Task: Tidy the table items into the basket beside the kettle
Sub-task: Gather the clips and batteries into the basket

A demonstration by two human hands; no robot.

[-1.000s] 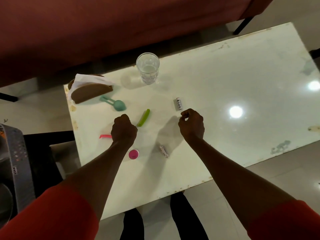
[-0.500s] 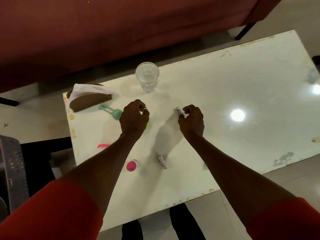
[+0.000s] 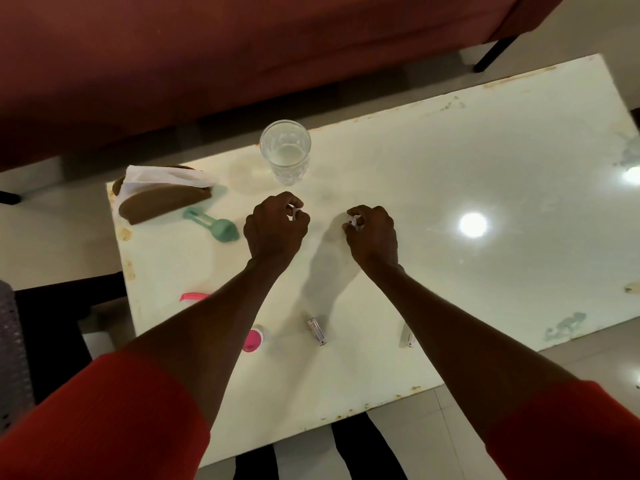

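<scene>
My right hand (image 3: 372, 233) hovers over the middle of the white table (image 3: 485, 161) and pinches a small white cylinder (image 3: 353, 222) at its fingertips. A little to the left, my left hand (image 3: 275, 230) is curled and holds a small white item (image 3: 295, 213) between thumb and fingers. The green clip is hidden, and I cannot tell whether it lies under that hand. A second small white cylinder (image 3: 317, 331) lies nearer me between my forearms. A pink cap (image 3: 252, 341) and a pink clip (image 3: 190, 296) peek out beside my left forearm. A teal scoop (image 3: 213, 227) lies left of my left hand.
A drinking glass (image 3: 285, 150) stands just beyond my hands. A brown napkin holder (image 3: 162, 202) with white tissue sits at the table's far left corner. Another small white item (image 3: 408, 336) lies by my right forearm. A grey perforated object (image 3: 10, 358) is at the left edge. A red sofa (image 3: 242, 46) runs behind the table.
My left hand moved forward over the spot where the green clip lay. My right hand reached the white cylinder on the table and closed its fingers on it.
</scene>
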